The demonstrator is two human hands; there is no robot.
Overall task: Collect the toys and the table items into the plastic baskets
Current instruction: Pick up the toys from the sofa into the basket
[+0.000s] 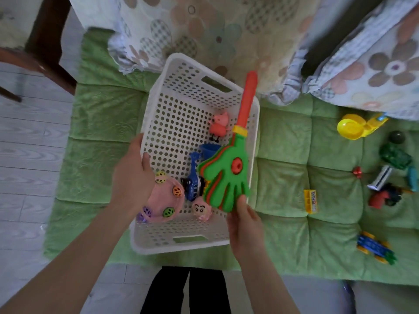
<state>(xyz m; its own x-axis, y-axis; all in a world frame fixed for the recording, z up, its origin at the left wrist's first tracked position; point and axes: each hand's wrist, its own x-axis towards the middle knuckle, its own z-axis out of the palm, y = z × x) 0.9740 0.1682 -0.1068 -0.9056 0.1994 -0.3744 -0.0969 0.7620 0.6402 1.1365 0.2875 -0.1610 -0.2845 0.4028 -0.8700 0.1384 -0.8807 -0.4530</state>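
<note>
The green hand clapper (226,175) is going into the white basket (163,232). The right hand (246,225) pinches its fingertip end, and it slants over the basket's right rim. The left hand (133,175) grips the left rim. Next, I'd judge, lower and let go; other toys (385,175) lie by the mat's (283,177) right edge.

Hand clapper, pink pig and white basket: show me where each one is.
hand clapper (224,177): head view, on the green palm.
pink pig (218,126): head view, on its body.
white basket (176,123): head view, on its bare floor.
</note>
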